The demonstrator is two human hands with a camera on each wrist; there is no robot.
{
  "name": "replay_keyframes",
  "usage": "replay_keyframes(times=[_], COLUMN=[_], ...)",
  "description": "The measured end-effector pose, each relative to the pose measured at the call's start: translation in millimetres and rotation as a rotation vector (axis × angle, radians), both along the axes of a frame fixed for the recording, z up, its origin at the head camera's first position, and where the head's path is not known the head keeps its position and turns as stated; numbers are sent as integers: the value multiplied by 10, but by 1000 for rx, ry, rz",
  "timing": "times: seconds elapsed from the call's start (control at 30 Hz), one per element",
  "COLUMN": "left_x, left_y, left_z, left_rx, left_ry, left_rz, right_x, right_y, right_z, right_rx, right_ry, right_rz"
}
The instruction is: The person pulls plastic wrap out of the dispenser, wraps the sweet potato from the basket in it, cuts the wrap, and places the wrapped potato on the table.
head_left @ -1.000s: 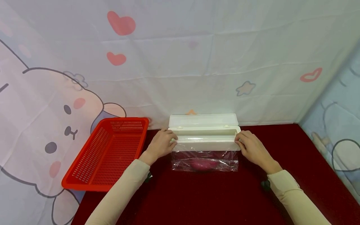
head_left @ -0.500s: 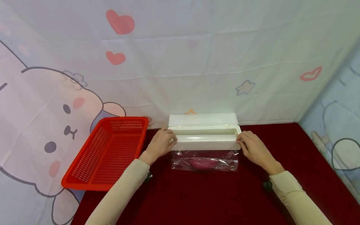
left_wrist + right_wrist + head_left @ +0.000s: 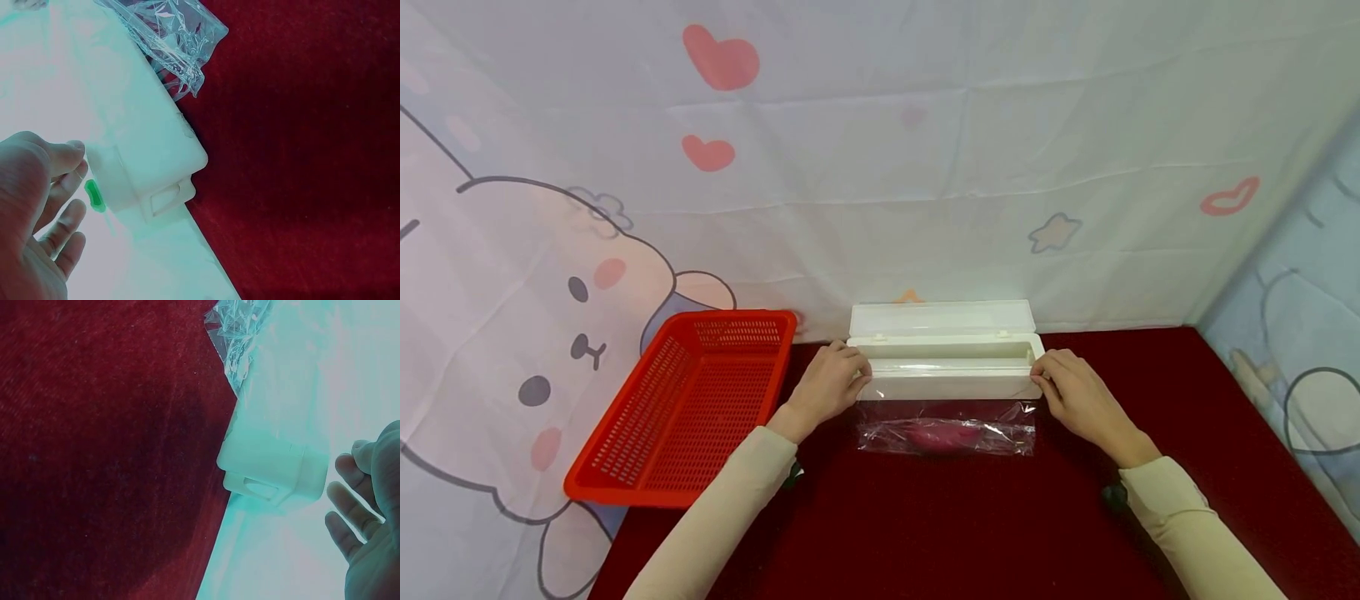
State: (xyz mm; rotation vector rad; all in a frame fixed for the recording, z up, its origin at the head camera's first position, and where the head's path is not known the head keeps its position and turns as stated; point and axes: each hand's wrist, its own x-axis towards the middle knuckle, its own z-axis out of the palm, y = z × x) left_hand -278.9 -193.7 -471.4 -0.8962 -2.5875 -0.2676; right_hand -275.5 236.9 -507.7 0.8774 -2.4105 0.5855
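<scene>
A white cling film dispenser point(image 3: 951, 387) stands on the dark red cloth, its translucent lid point(image 3: 943, 318) raised at the back. Clear cling film point(image 3: 880, 437) hangs from its front edge and spreads on the cloth over a rounded pink object point(image 3: 943, 437), whose kind is blurred by the film. My left hand point(image 3: 827, 382) pinches the dispenser's left end with thumb and forefinger; in the left wrist view a green slider point(image 3: 95, 195) shows beside those fingertips. At the opposite end my right hand point(image 3: 1075, 392) pinches with thumb and forefinger, its other fingers loosely bent.
A red plastic basket point(image 3: 700, 417) with slotted sides sits left of the dispenser, close to my left forearm. Behind the table hangs a pale printed curtain point(image 3: 880, 167). Dark red cloth point(image 3: 955, 533) covers the table in front.
My right hand has shifted slightly to the right along the dispenser's end. The left hand, film and pink object have stayed nearly in place.
</scene>
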Motion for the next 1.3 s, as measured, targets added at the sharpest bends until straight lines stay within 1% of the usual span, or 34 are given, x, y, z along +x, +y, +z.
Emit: replay_keyframes(times=[0.17,0.33,0.43,0.5,0.57,0.7,0.83,1.07,1.3], left_x=[31,46,53,57,63,78,102,157,197], left_y=[-6,-20,-29,-32,-33,-30,-27,-41,-62], left_z=[38,53,54,54,57,75,101,122,145], left_rx=[10,21,27,30,35,41,41,38,47], left_ry=[-20,-50,-51,-40,-27,-24,-50,-127,-140], left_rz=[9,5,-2,-12,-23,-35,-25,18,27], right_x=[16,58,87,101,114,133,151,189,242], right_y=[-7,-5,-1,6,11,19,8,-14,-6], right_z=[18,28,36,43,56,90,121,155,169], right_rx=[5,22,21,14,7,-5,-8,0,-2], right_ry=[4,-31,-63,-78,-86,-89,-91,-95,-110], right_rz=[-12,-25,-15,-6,9,34,45,38,31])
